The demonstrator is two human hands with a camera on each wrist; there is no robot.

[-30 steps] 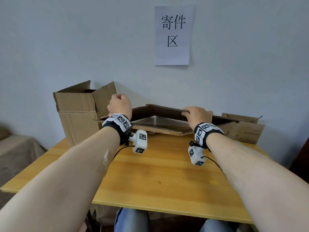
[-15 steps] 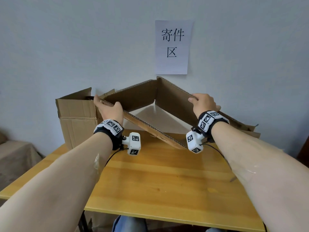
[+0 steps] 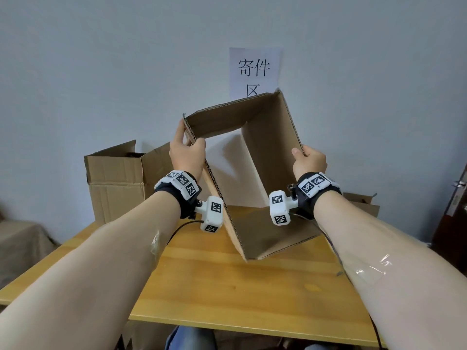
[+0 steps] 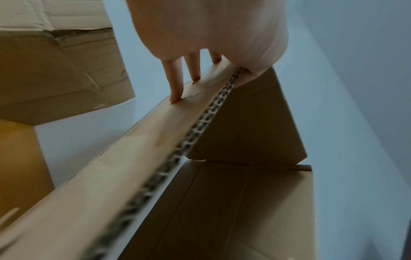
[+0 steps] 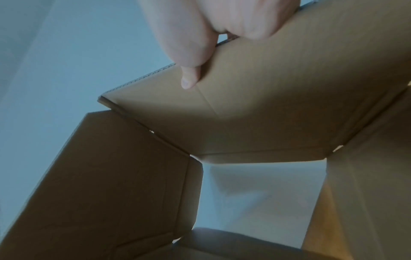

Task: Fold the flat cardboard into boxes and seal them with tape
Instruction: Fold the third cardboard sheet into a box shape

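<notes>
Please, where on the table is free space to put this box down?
The near half of the table, between the forearms, is bare wood. The back is crowded: an open carton back left, flat cardboard back right, the held box between.

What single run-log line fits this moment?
left hand: grips box edge | right hand: grips opposite edge | box: opened, tilted, untaped | table: under box

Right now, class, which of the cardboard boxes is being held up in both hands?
The opened box in the middle, tilted on one corner, gripped by the left hand and right hand. The box at the left stands untouched.
</notes>
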